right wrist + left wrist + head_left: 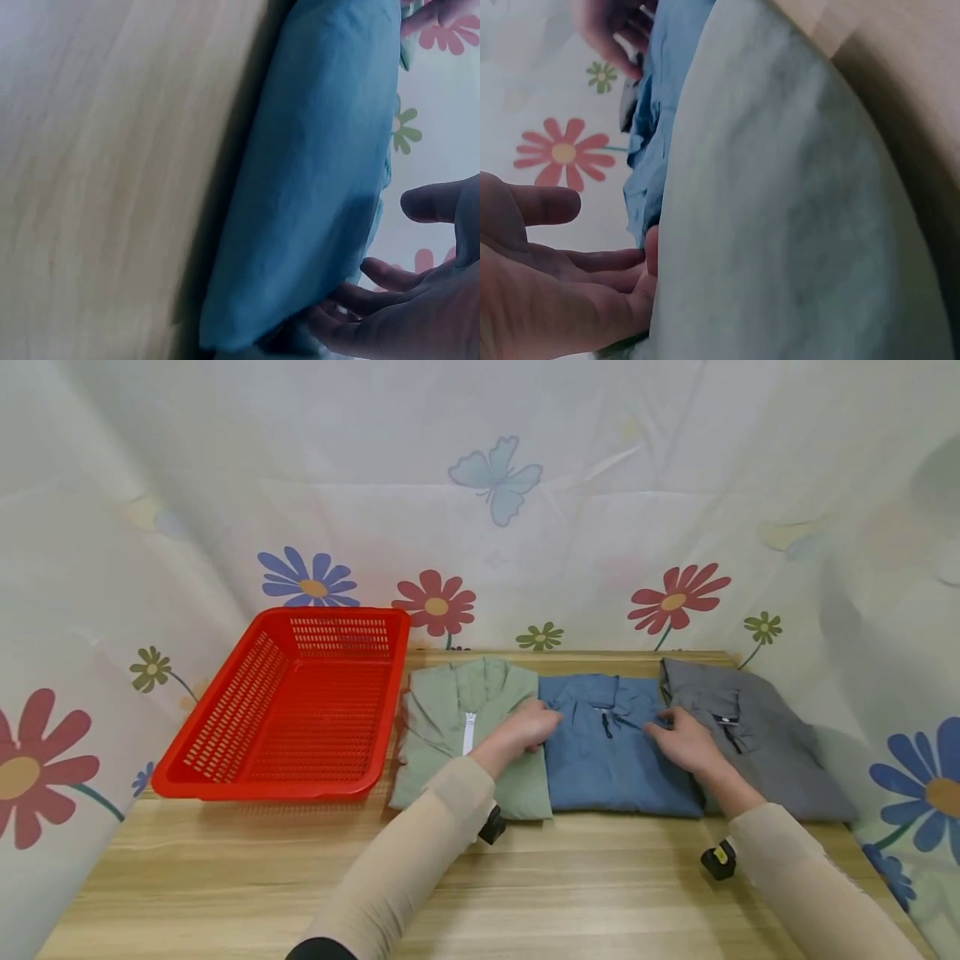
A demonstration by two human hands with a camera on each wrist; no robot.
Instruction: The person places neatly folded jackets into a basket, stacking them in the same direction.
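A folded blue jacket (pixel 615 768) with a short dark zip pull lies flat between a folded green jacket (pixel 480 689) and a folded grey jacket (pixel 780 760). My left hand (pixel 528 724) reaches over the green one, its fingertips at the blue jacket's left edge. In the left wrist view the left thumb (pixel 547 205) stands apart and the other fingertips are partly hidden behind the green cloth. At the blue jacket's right edge is my right hand (pixel 684 741). Its thumb (pixel 431 204) is spread away from the fingers, which reach down beside the blue cloth in the right wrist view.
A red plastic basket (pixel 168 781) with slotted walls stands left of the green jacket. All of it rests on a wood-grain table (pixel 600 885). A flower-printed white sheet (pixel 570 427) hangs behind and at both sides.
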